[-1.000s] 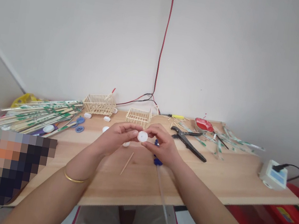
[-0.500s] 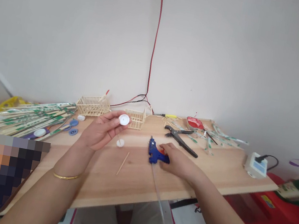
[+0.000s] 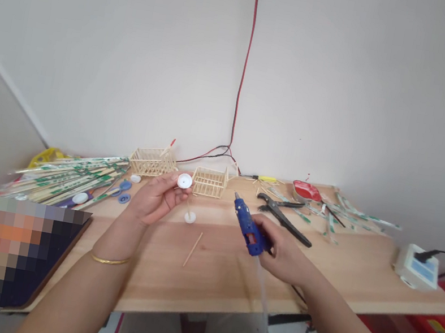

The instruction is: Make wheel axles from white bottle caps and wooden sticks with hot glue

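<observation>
My left hand (image 3: 156,198) pinches a white round cap (image 3: 184,181), its hollow side toward me, with a small dark spot at the centre. A thin wooden stick runs down behind it to a second white cap (image 3: 190,217); whether that one touches the table I cannot tell. Wrapped round the handle of a blue hot glue gun (image 3: 249,226) is my right hand (image 3: 283,249). The gun is lifted above the table, nozzle toward the upper left, with a clear glue stick (image 3: 263,288) trailing from its rear. A loose wooden stick (image 3: 193,249) lies between my hands.
Two stick-built frames (image 3: 154,163) stand at the back. Black cutters (image 3: 286,219), a red-stained dish (image 3: 306,191) and a yellow-handled tool (image 3: 267,179) lie to the right, near a white power box (image 3: 418,267). Wrapped sticks (image 3: 73,180) and blue caps (image 3: 124,198) are left.
My right hand has closed round the glue gun and raised it from the table, tilting its nozzle leftward. My left hand still holds the white cap. The camera view has shifted slightly left.
</observation>
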`<state>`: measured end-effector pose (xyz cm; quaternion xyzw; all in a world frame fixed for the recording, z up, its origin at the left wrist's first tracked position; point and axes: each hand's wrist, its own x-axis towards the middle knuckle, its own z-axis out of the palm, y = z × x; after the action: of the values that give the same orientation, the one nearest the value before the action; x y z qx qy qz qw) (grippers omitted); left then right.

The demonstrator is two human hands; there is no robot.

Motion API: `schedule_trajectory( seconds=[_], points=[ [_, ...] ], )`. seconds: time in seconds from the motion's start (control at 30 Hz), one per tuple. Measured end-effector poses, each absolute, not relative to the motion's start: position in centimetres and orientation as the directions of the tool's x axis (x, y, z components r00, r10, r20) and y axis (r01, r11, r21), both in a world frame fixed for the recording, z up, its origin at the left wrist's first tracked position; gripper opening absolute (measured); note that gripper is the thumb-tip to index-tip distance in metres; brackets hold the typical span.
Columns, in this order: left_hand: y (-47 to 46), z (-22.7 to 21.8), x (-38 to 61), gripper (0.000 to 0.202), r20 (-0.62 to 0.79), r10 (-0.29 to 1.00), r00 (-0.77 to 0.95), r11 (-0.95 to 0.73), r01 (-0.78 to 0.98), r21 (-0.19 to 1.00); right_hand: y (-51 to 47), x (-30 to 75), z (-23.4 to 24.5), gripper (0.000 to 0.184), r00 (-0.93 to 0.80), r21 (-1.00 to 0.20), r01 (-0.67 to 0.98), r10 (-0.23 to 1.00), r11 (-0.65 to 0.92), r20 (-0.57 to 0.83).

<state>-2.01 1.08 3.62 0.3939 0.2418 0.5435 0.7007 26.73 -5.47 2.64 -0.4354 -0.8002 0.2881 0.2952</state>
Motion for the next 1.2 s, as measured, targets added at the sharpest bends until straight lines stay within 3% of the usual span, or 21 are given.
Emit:
schedule_trajectory(
  seconds=[0.23, 0.37, 0.47, 0.53, 0.63, 0.7, 0.77, 0.9, 1.1, 1.2],
  points=[
    [1.0, 3.6, -1.9, 0.024, 0.111, 0.954, 0.279, 0.07, -0.564, 0.823, -4.5, 22.9, 2.2, 0.027, -0.264, -0.897, 0.309, 0.934, 0.317, 0.239],
    [1.5, 4.0, -2.7, 0.018, 0.087, 0.976, 0.201, 0.053, -0.604, 0.796, -2.8, 21.9, 2.8, 0.036, -0.236, -0.923, 0.271, 0.949, 0.273, 0.211],
    [1.7, 3.9, -3.2, 0.015, -0.007, 0.985, 0.174, 0.11, -0.588, 0.801, -1.3, 21.6, 2.7, 0.041, -0.227, -0.926, 0.278, 0.954, 0.256, 0.195],
    [1.7, 3.6, -3.2, 0.022, -0.071, 0.982, 0.175, 0.143, -0.447, 0.883, -0.6, 21.4, 2.1, 0.044, -0.231, -0.936, 0.253, 0.955, 0.244, 0.186],
    [1.5, 2.9, -2.9, 0.032, -0.057, 0.995, 0.076, 0.055, 0.022, 0.998, -0.1, 21.5, 0.8, 0.046, -0.291, -0.945, 0.221, 0.941, 0.241, 0.172],
    [1.5, 2.5, -2.5, 0.042, 0.021, 0.997, 0.07, -0.041, 0.303, 0.952, -0.1, 21.8, 0.2, 0.046, -0.348, -0.929, 0.257, 0.922, 0.267, 0.169],
    [1.6, 2.0, -1.9, 0.035, 0.062, 0.987, 0.149, -0.123, 0.441, 0.889, -0.1, 22.0, 0.0, 0.044, -0.38, -0.901, 0.32, 0.911, 0.294, 0.162],
    [1.8, 1.3, -0.8, 0.021, 0.086, 0.973, 0.214, -0.185, 0.499, 0.847, -0.4, 22.3, 0.6, 0.042, -0.375, -0.86, 0.401, 0.913, 0.316, 0.16],
    [1.4, 0.7, 0.0, 0.022, 0.026, 0.964, 0.264, -0.159, 0.497, 0.853, -0.6, 22.2, 1.3, 0.035, -0.392, -0.832, 0.435, 0.904, 0.345, 0.17],
    [1.4, 0.6, 0.1, 0.022, 0.061, 0.956, 0.287, -0.21, 0.523, 0.826, -0.6, 22.1, 1.2, 0.033, -0.409, -0.842, 0.426, 0.901, 0.331, 0.146]
  ],
)
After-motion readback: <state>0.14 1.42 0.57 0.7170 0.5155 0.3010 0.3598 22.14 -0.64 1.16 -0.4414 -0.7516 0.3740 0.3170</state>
